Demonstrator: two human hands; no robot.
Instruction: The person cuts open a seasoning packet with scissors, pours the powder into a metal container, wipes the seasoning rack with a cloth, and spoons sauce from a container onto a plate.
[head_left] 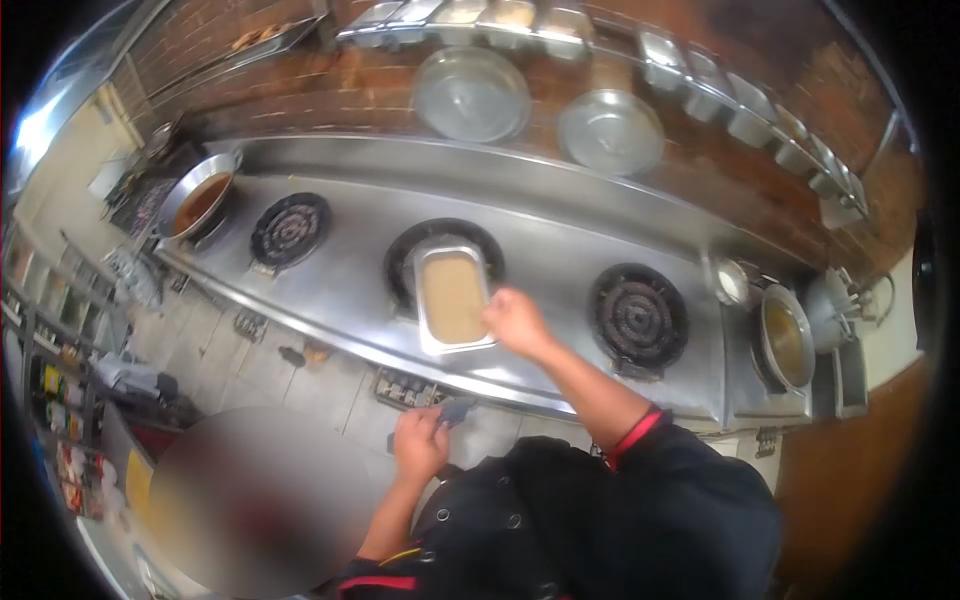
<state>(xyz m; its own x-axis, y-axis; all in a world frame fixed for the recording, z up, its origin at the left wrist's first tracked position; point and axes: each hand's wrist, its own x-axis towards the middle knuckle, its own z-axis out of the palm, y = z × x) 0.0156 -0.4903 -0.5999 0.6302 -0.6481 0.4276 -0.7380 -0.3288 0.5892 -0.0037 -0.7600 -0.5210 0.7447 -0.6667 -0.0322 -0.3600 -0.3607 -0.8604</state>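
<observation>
Your right hand (pixel 517 322) grips the pan (pixel 440 346) by its 3 o'clock rim; the pan lies toward 9 o'clock from it, over the middle burner (pixel 397 265), long axis 12 to 6. Your left hand (pixel 420 441), farther off near 6, clasps a dark item (pixel 457 409).

At the right hand (pixel 518 322), one metal tray (pixel 458 347) is counted. Three burners (pixel 638 318) are seen: one beneath the tray, one to each side of the hands. Beyond, two round pans (pixel 471 95); far left and right, two filled vessels (pixel 197 178).
</observation>
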